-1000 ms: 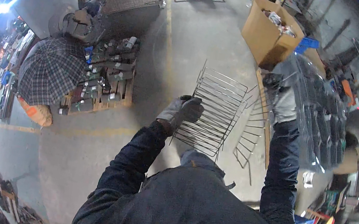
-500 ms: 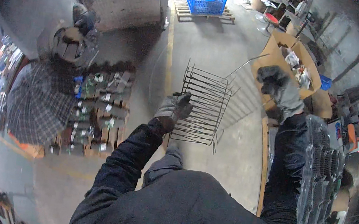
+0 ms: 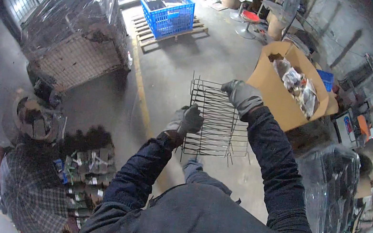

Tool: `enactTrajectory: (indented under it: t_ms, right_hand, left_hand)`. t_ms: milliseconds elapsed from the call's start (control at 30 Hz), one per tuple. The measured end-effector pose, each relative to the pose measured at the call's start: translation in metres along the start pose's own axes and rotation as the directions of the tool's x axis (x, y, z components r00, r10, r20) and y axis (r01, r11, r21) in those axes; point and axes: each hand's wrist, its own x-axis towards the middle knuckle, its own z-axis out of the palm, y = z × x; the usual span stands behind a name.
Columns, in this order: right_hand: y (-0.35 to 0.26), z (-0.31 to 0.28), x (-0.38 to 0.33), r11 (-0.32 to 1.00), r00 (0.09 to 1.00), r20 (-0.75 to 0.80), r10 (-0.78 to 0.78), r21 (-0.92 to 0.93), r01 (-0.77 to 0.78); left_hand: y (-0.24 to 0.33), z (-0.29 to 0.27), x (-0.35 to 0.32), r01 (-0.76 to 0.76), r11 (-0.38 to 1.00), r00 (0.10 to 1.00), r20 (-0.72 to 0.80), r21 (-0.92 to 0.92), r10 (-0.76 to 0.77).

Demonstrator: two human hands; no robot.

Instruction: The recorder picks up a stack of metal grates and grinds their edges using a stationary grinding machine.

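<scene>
A dark wire rack (image 3: 211, 137) with many thin parallel rods hangs in front of me above the floor. My left hand (image 3: 187, 119), in a grey glove, is closed round its left side, thumb on top. At the far right corner of the rack, my right hand (image 3: 244, 99), gloved too, has its fingers closed on the wire. Exactly which wires the right fingertips pinch is hard to make out. Some rod ends stick out at the rack's near right corner.
Ahead, a blue plastic crate (image 3: 167, 14) stands on a wooden pallet (image 3: 141, 37). A cardboard box (image 3: 269, 76) holds plastic-wrapped scraps to the right. Left are a wrapped stack (image 3: 81, 47) and a checked umbrella (image 3: 34, 185). A red stool (image 3: 250, 16) stands farther off.
My right hand has come in from the right and taken hold of the rack's far right corner. The left hand keeps its grip. My view has turned to the right and shows more ahead.
</scene>
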Motion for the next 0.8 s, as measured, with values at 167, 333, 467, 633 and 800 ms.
enactTrajectory:
  t_ms: [167, 333, 467, 633, 800]
  right_hand:
    - [0.112, 0.072, 0.180, 0.985, 0.999, 0.038, 0.018, 0.168, -0.024]
    - [0.137, 0.079, 0.361, 0.981, 0.987, 0.136, 0.088, 0.157, -0.109]
    - [0.140, 0.067, 0.479, 0.994, 0.992, -0.124, 0.026, 0.107, -0.013]
    - [0.243, 0.101, 0.594, -0.078, 0.926, -0.117, 0.360, 0.985, 0.155]
    - [0.311, 0.048, 0.665, 0.890, 0.599, -0.672, 0.435, 0.422, -0.174]
  left_hand:
    - [0.087, -0.030, 0.117, 0.193, 0.849, 0.820, -0.556, 0.492, 0.136]
    - [0.185, -0.102, 0.213, 0.122, 0.763, 0.881, -0.424, 0.634, 0.211]
    - [0.287, -0.132, 0.312, -0.011, 0.972, 0.811, -0.567, 0.235, 0.147]
    - [0.422, -0.222, 0.468, -0.004, 0.828, 0.917, -0.329, 0.560, 0.227]
    - [0.530, -0.260, 0.635, -0.086, 0.188, 0.991, 0.063, 0.978, 0.122]
